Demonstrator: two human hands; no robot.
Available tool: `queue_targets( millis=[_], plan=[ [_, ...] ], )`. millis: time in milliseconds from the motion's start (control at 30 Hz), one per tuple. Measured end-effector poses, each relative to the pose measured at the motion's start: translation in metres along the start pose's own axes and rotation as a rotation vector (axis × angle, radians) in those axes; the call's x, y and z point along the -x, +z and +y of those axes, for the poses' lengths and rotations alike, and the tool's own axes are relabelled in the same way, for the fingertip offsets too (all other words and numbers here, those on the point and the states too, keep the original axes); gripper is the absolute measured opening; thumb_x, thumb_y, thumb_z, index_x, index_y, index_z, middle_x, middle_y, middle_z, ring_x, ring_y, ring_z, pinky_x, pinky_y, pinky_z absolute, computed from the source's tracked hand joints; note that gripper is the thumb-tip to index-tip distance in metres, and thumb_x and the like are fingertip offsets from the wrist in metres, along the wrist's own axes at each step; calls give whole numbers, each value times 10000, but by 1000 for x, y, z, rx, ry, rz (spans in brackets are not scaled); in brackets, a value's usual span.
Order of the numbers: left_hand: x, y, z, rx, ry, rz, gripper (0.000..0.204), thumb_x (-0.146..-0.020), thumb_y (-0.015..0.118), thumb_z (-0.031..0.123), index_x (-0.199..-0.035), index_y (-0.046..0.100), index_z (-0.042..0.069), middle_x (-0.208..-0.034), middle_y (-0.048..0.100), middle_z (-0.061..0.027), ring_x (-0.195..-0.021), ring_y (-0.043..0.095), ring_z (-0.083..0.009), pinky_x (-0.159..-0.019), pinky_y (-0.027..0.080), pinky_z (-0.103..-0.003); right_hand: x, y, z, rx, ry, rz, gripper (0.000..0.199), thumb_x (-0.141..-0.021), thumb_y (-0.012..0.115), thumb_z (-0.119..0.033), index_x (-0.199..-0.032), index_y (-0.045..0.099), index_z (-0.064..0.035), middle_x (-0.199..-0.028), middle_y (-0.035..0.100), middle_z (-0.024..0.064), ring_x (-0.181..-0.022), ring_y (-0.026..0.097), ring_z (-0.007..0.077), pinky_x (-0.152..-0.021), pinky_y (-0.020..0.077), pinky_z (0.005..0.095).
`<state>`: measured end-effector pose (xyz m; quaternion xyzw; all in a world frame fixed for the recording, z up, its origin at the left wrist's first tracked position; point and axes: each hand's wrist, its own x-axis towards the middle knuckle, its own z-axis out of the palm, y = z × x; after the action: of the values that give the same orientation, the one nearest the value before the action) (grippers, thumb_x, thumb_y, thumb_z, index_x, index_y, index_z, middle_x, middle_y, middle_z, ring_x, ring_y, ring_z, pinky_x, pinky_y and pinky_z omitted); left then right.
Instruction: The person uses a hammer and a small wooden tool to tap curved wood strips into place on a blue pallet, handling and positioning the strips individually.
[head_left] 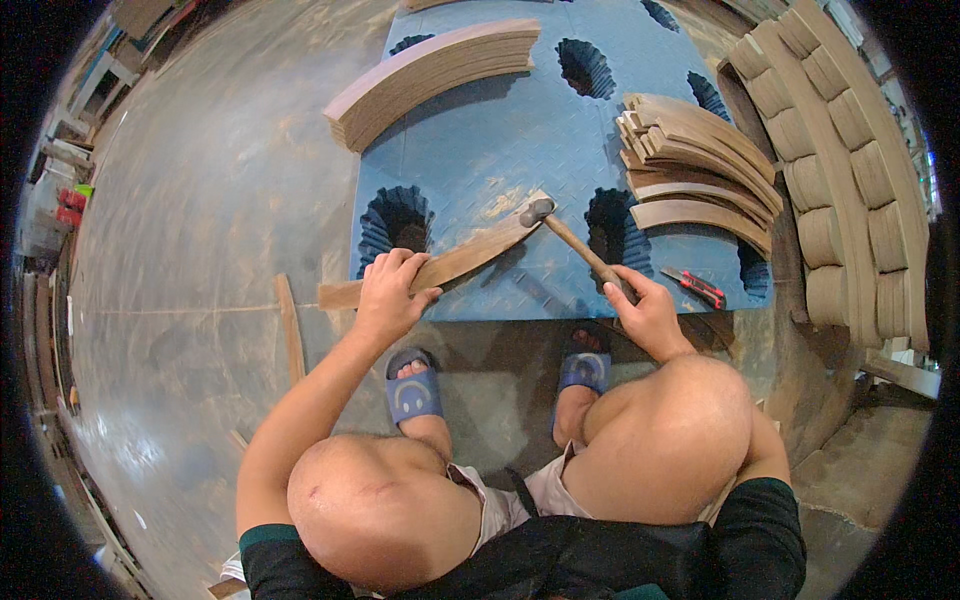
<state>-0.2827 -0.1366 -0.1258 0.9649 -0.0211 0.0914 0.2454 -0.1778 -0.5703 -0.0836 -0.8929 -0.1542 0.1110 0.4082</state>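
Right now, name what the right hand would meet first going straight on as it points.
Past the hammer it holds, the right hand would probably reach the wooden strip first, at its right end, though height above the blue pallet is unclear.

Below the bare fingers [394, 261], we see blue open-toed slides [414, 397] with pale smiling faces on their straps. Farther back from the fingers, we make out pale shorts [549, 491], a black top [605, 553] and short black sleeves [292, 565] with dark green hems [268, 533].

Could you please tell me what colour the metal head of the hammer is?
The hammer head is dark grey; the head camera's view shows it best.
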Motion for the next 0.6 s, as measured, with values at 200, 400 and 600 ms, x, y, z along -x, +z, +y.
queue_targets(
  millis=[200,400,600],
  plan=[
    [0,7,3,-4,4,-37,638,-880,950,335,-1427,742,78,-1313,703,-139,-1253,641,-384,-1074,506,-501,-8,11,5,14,-35,78,294,-1055,808,-221,-1287,752,-50,-1009,784,119,-876,768,271,-804,595,415],
    [11,0,-2,-35,-4,12,713,-885,948,360,-1503,704,103,-1349,709,-135,-1284,648,-382,-1099,503,-502,-18,20,19,-250,61,12,311,-1052,784,-112,-1313,631,-40,-1015,775,115,-863,761,278,-797,601,438],
    [21,-4,-13,9,4,-10,642,-934,916,353,-1488,709,102,-1286,747,-117,-1159,708,-367,-1031,515,-481,-18,13,-4,125,-62,54,285,-1062,744,-131,-1321,627,-155,-998,778,196,-913,770,451,-779,593,521]
  ],
)
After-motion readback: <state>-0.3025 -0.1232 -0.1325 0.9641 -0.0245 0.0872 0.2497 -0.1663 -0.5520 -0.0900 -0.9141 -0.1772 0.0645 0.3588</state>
